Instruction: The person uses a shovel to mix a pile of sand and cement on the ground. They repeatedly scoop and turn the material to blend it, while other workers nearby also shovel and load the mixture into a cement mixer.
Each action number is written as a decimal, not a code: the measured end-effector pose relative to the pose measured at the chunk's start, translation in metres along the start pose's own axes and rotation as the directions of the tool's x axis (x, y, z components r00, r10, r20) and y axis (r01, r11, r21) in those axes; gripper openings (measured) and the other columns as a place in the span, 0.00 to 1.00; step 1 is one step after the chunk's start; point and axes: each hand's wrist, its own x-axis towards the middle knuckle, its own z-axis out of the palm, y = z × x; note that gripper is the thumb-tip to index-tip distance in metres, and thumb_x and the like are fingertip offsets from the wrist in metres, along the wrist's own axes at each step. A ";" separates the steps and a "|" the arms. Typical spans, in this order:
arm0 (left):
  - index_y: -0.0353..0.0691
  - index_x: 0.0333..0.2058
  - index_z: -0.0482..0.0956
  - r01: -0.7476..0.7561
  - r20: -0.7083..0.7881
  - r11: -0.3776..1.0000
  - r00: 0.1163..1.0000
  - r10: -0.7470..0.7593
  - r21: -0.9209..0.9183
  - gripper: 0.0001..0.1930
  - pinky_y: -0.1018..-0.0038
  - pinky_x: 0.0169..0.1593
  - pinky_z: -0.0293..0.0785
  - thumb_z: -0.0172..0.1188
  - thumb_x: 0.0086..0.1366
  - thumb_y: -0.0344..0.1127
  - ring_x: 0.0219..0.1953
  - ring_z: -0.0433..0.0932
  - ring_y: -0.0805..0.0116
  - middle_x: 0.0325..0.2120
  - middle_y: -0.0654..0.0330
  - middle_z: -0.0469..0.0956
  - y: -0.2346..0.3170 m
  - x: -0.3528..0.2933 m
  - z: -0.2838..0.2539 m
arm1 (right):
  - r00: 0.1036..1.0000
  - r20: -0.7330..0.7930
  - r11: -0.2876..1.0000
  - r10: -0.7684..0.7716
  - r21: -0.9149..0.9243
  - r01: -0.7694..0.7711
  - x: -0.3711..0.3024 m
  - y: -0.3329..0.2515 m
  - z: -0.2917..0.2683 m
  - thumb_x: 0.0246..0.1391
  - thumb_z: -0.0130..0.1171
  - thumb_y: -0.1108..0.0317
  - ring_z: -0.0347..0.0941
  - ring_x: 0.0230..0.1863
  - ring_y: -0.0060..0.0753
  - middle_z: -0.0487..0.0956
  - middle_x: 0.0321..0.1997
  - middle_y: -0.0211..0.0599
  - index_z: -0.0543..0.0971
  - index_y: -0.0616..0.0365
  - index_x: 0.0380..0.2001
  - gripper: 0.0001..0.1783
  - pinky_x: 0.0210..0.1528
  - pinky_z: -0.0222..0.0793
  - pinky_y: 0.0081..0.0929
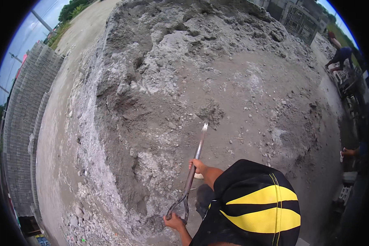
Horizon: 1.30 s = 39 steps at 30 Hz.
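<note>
A shovel [200,143] with a metal shaft and an open, forked handle slants forward from me. My left hand [175,222] is closed round the grip at the handle's near end. Higher up, my right hand [198,166] wraps round the shaft. The shaft's far end looks pale and worn, and a clump of dark grey sand [211,113] lies just beyond it. The blade itself cannot be made out against the sand. A big mound of grey sand and gravel [168,65] rises ahead and to the left. My black sleeve with yellow bands fills the lower right.
Stacked grey concrete blocks [22,123] line the left side past a dirt track [55,151]. Loose stones [84,221] lie at lower left. Another person [341,56] bends over at upper right. Part of someone's limb [350,152] shows at the right edge, above hollow blocks [345,193].
</note>
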 end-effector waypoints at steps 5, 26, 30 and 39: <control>0.34 0.19 0.63 -0.349 0.405 0.936 0.852 0.333 -0.037 0.06 0.76 0.13 0.59 0.51 0.42 0.21 0.08 0.63 0.72 0.10 0.60 0.65 0.008 -0.029 0.078 | 0.980 0.042 0.869 -0.192 0.471 0.150 -0.044 -0.077 -0.137 0.45 0.49 0.73 0.63 0.19 0.30 0.65 0.17 0.31 0.67 0.59 0.23 0.03 0.26 0.68 0.29; 0.38 0.21 0.71 -0.763 0.671 0.326 -0.184 0.718 -0.559 0.08 0.75 0.21 0.66 0.61 0.38 0.26 0.16 0.72 0.65 0.14 0.58 0.71 0.093 -0.354 0.129 | 0.746 -0.459 0.190 -0.483 0.777 0.601 -0.291 -0.178 -0.540 0.47 0.54 0.65 0.64 0.14 0.21 0.66 0.14 0.27 0.67 0.53 0.22 0.08 0.18 0.65 0.18; 0.33 0.32 0.71 -0.594 0.641 0.796 0.566 0.518 -0.118 0.15 0.76 0.23 0.68 0.60 0.40 0.24 0.18 0.72 0.71 0.19 0.60 0.72 0.052 -0.299 0.033 | 0.922 -0.320 0.892 -0.219 0.318 0.322 -0.167 -0.129 -0.427 0.50 0.49 0.69 0.66 0.19 0.28 0.67 0.17 0.33 0.67 0.58 0.26 0.05 0.21 0.68 0.25; 0.37 0.40 0.67 0.273 0.166 0.594 0.959 -0.229 -0.756 0.18 0.74 0.19 0.65 0.56 0.49 0.21 0.15 0.65 0.72 0.15 0.62 0.65 0.026 -0.315 -0.102 | 0.923 0.081 0.710 0.377 -0.665 -0.232 -0.116 0.087 -0.112 0.50 0.49 0.71 0.71 0.23 0.34 0.71 0.23 0.40 0.68 0.64 0.29 0.07 0.28 0.73 0.30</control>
